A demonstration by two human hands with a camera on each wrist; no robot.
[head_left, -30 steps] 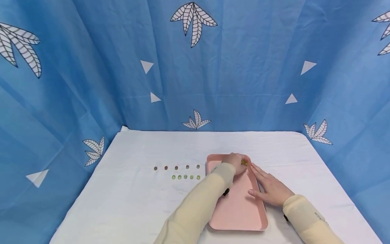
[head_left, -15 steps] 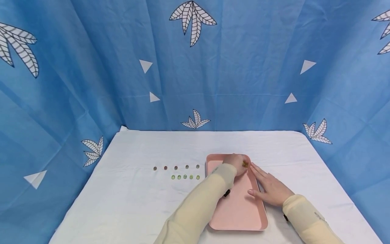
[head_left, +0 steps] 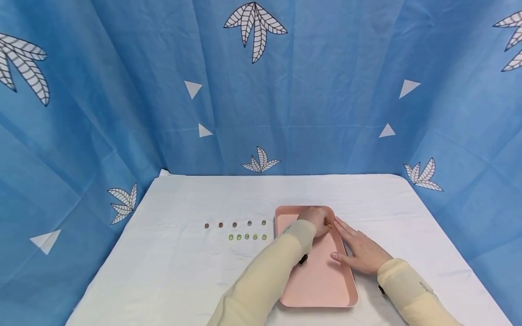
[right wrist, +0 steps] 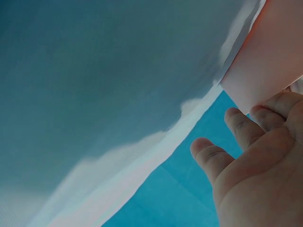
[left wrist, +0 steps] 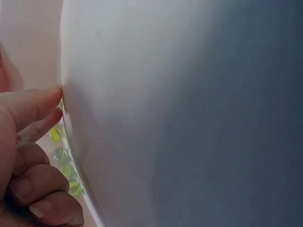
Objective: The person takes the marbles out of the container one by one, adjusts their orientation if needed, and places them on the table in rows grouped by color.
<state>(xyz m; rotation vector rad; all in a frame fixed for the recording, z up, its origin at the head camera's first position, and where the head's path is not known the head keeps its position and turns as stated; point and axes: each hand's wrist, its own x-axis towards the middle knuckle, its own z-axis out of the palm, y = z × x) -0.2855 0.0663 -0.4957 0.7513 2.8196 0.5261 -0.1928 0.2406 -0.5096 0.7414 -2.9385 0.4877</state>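
Note:
My left hand (head_left: 313,218) reaches into the far right corner of a pink tray (head_left: 318,290). In the left wrist view its thumb and forefinger pinch at a yellow-green glass marble against the tray wall, mostly hidden by the fingertips. The other fingers are curled. More yellow-green marbles (left wrist: 56,133) lie in a line along that wall, close to the knuckles. My right hand (head_left: 364,251) rests along the outside of the tray's right side, fingers extended, with the thumb over the rim. The right wrist view shows the right hand (right wrist: 260,161) with its fingertips near the pink wall.
Left of the tray on the white-covered table (head_left: 163,271) are two rows of small marbles. The far row (head_left: 234,224) is brownish and grey, spaced apart; the nearer row (head_left: 247,236) is green and closer together. A blue curtain (head_left: 285,99) surrounds the table's back and sides.
The left fingers shift slightly at the tray's corner, and the yellow marbles by them show a little nearer and less. The right hand stays in place.

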